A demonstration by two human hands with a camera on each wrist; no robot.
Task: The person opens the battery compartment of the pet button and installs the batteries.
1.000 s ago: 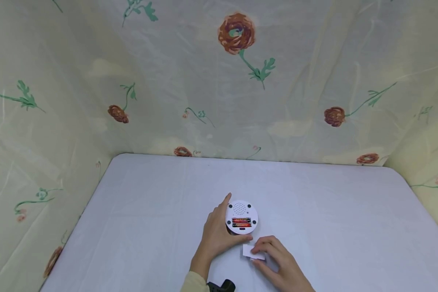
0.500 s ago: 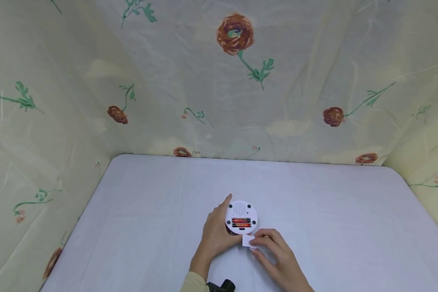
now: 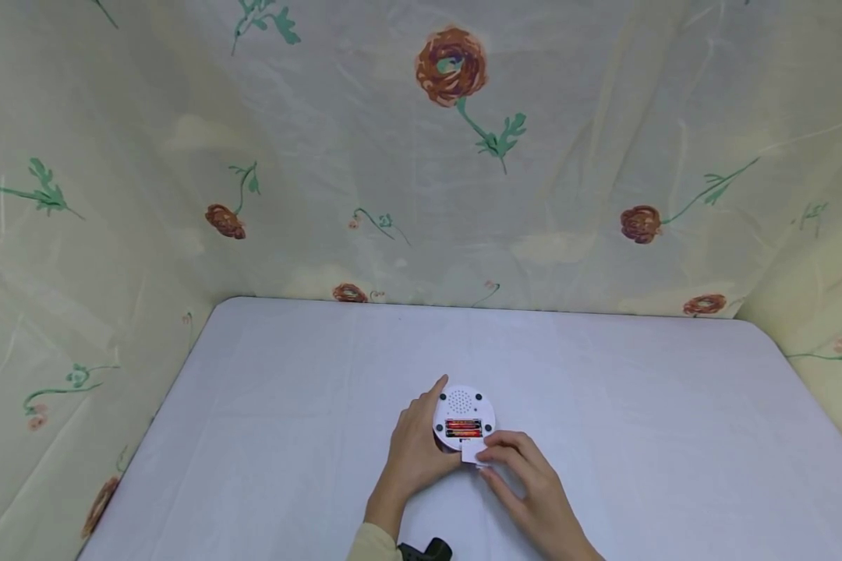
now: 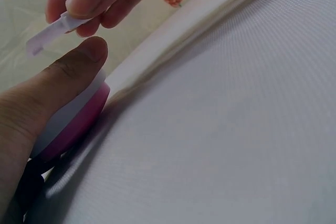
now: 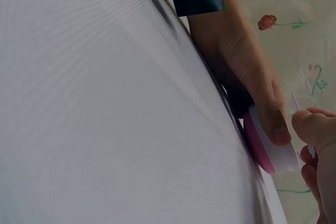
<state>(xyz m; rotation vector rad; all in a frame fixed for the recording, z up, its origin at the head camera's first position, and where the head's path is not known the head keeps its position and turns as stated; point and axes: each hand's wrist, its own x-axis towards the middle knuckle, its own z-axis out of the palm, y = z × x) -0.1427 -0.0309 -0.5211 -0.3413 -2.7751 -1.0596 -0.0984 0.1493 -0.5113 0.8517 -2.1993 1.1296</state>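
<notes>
A round white device (image 3: pixel 452 411) with a pink lower side lies on the table, its underside up. That face shows a dotted speaker grille, dark round feet and red batteries (image 3: pixel 464 428) in an uncovered compartment. My left hand (image 3: pixel 415 448) grips the device from the left, thumb along the near edge. In my right hand (image 3: pixel 529 485) a small white battery cover (image 3: pixel 470 451) is pinched between thumb and fingers, just at the near edge of the compartment. The left wrist view shows the cover (image 4: pixel 48 37) tilted and raised above the left thumb, apart from the device (image 4: pixel 86 111).
A white cloth covers the table (image 3: pixel 288 421). Flower-patterned curtains (image 3: pixel 309 156) hang behind it and along both sides. A black wrist strap mount (image 3: pixel 428 550) sits at my left wrist by the bottom edge of the head view.
My right hand has brought the battery cover away from me, from below the device up to the compartment's near edge. My left hand and the device have stayed nearly still.
</notes>
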